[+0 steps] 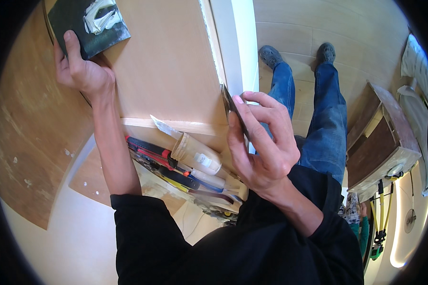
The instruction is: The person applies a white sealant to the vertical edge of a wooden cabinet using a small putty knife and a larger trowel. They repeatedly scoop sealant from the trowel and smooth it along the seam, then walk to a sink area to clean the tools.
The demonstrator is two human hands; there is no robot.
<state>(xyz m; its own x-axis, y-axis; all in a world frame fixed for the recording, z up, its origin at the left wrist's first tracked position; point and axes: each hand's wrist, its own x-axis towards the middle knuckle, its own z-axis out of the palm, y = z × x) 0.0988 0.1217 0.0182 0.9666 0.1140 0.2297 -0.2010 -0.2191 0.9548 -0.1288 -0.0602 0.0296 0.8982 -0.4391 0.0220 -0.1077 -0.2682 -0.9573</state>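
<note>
At the upper left my left hand (88, 78) grips a dark green flat board (64, 23), thumb on top and fingers beneath. A dab of white putty (113, 24) is smeared on the board. My right hand (268, 142) is closed on a thin dark scraper (229, 105), pinched between thumb and fingers. The scraper's tip meets the edge of a light wood panel (161, 61), where a line of white filler (208, 33) runs beside a white strip. Part of the scraper is hidden by my fingers.
Below the panel, a translucent plastic cup (195, 151) with a pale blade sticking out lies among several knives and hand tools (152, 149). At the right stand a worn wooden cabinet (380, 137) and a yellow-legged tripod (381, 204). A green sleeve (364, 232) of another person shows nearby.
</note>
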